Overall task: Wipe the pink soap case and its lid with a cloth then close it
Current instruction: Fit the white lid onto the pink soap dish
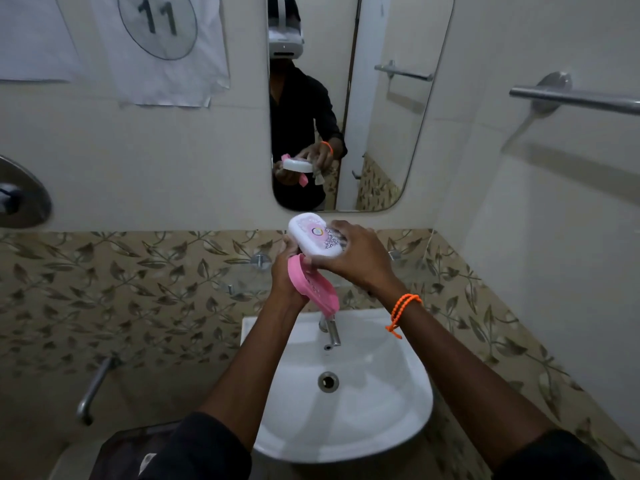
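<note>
The soap case is held open above the sink. Its white lid (310,233), printed with a pink pattern, tilts up toward the mirror. The pink base (313,289) hangs down from the lid on its left side. My left hand (286,270) grips the case where lid and base meet. My right hand (355,258) presses on the lid's right end with a cloth under its fingers. The cloth is almost hidden here, but the cloth's reflection (317,173) shows it pale grey, hanging from that hand.
A white sink (401,424) with a chrome tap (331,331) lies directly below the hands. The mirror (381,133) hangs on the wall ahead, a towel bar (575,98) at the right, a paper sheet marked 11 (157,29) at the upper left.
</note>
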